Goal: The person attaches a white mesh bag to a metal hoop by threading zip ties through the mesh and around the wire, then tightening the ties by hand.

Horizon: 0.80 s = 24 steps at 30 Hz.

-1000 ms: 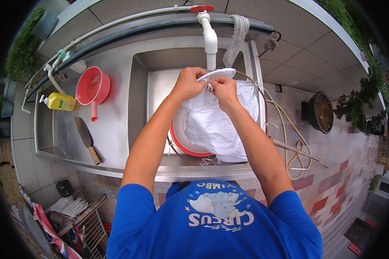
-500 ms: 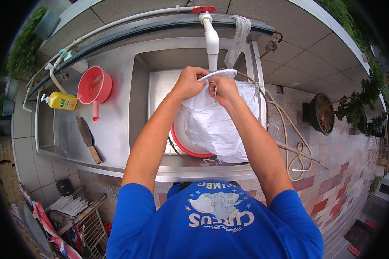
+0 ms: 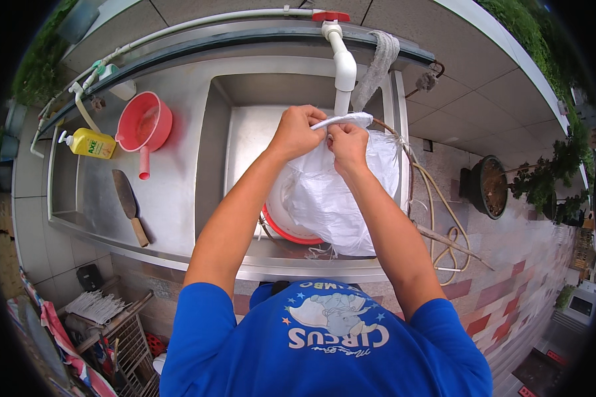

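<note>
steel sink [image 3: 212, 165] holding a white woven sack [image 3: 341, 205]
it slumps toward the sink's four o'clock, partly covering a red-rimmed basin [image 3: 291, 235]; at its twelve, the left hand [image 3: 298, 132] grips the rolled edge [image 3: 344, 120] in its fingers, the right hand [image 3: 348, 145] pinches sack just below. a steady left pinch should keep the edge taut.

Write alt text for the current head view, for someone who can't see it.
A person's left hand and right hand grip the edge of a white sack over a steel sink, near a white tap. The sack partly covers a red-rimmed basin. On the counter to the left are a red dipper, a knife and a yellow bottle.
</note>
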Motion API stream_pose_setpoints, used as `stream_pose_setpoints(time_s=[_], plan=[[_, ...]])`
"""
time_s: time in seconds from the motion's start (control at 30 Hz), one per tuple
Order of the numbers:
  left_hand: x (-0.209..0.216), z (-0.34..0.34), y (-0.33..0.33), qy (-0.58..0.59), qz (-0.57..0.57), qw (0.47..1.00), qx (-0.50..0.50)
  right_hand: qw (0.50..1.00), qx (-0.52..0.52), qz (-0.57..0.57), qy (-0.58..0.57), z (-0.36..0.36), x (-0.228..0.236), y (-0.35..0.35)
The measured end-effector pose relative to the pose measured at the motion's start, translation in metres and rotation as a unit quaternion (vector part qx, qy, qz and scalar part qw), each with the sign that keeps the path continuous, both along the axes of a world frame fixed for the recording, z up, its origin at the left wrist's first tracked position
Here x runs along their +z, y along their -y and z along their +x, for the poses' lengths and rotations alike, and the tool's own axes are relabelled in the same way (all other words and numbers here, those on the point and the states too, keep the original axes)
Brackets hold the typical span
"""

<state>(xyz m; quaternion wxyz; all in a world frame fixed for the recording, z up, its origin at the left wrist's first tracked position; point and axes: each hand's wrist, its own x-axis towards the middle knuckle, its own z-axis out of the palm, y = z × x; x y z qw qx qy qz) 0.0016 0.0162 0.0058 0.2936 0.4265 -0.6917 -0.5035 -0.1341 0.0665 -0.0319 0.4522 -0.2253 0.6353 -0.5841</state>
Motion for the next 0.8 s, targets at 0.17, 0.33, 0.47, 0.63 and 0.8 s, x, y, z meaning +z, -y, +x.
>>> stream_pose_setpoints(time_s=[0.17,0.33,0.47,0.63,0.8], plan=[[-0.024,0.008,0.017,-0.067,0.105,0.991,0.047,0.996,0.075,0.000,0.054,-0.012,-0.001,-0.002],[-0.013,0.009,0.025,-0.130,0.308,0.942,0.014,0.996,0.079,-0.027,0.028,-0.015,-0.008,-0.009],[-0.015,0.014,0.035,-0.152,0.361,0.920,-0.015,0.995,0.075,-0.052,0.043,-0.010,-0.007,-0.009],[-0.027,0.016,0.045,-0.193,0.425,0.883,-0.051,0.992,0.072,-0.083,0.060,-0.007,-0.012,-0.008],[-0.024,0.017,0.045,-0.154,0.314,0.933,-0.081,0.992,0.022,-0.062,0.107,-0.001,0.001,-0.011]])
